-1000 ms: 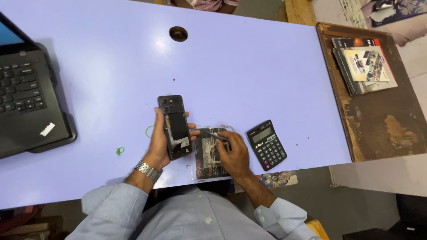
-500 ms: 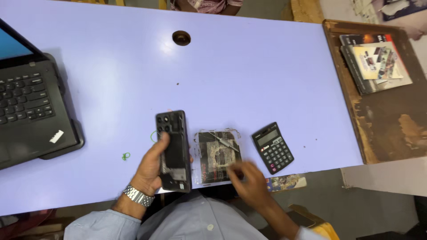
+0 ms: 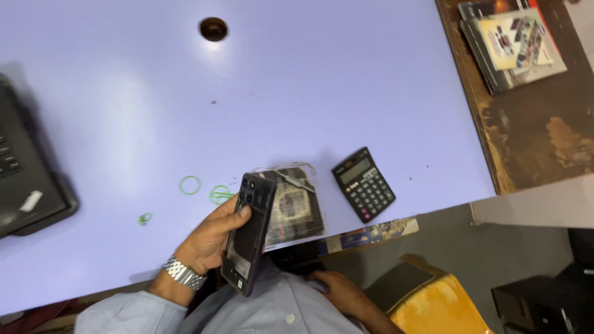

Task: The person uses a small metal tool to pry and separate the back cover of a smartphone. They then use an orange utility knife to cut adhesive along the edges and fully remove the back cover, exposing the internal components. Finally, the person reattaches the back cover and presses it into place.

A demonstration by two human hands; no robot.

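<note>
Laptop (image 3: 28, 185) cut off at left edge; right hand (image 3: 343, 294) blurred.

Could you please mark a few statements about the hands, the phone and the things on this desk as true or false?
1. The left hand holds the dark phone. True.
2. The right hand rests on the calculator. False: it is down below the desk edge, near the person's lap, apart from the calculator.
3. Green rubber bands lie on the purple desk. True.
4. The calculator sits to the left of the clear packet. False: it lies to the packet's right.
5. A stack of booklets lies on the brown wooden table. True.
</note>
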